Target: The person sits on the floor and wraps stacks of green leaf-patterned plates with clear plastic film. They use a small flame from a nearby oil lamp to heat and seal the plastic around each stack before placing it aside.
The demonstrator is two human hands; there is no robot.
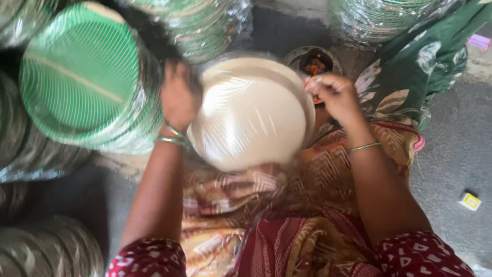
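Two hands are holding a wrapped stack (251,115) of pale, cream-coloured round plates over the person's lap. The left hand (179,97) is gripping the stack's left rim, fingers curled around its edge. The right hand (335,95) is resting at the stack's right rim, fingers pinched together; whether it is grasping the film or something small cannot be told through the blur. Clear, glossy film is already covering the plates' face, showing bright streaks and wrinkles, so the wrapping is looking largely done, with perhaps only the right edge being closed.

Left of the stack, a green stack (82,77) of ribbed round plates is leaning, also shining under film. More wrapped stacks (200,23) are lying above the cream one, suggesting many bundles are finished. Just beyond the stack's upper right, a small dish (313,60) is holding something orange and dark, perhaps a flame. Below the stack, patterned cloth (287,225) in red and yellow is draping the lap. Far right of it, a little yellow box (469,201) is sitting on the grey floor (456,149).
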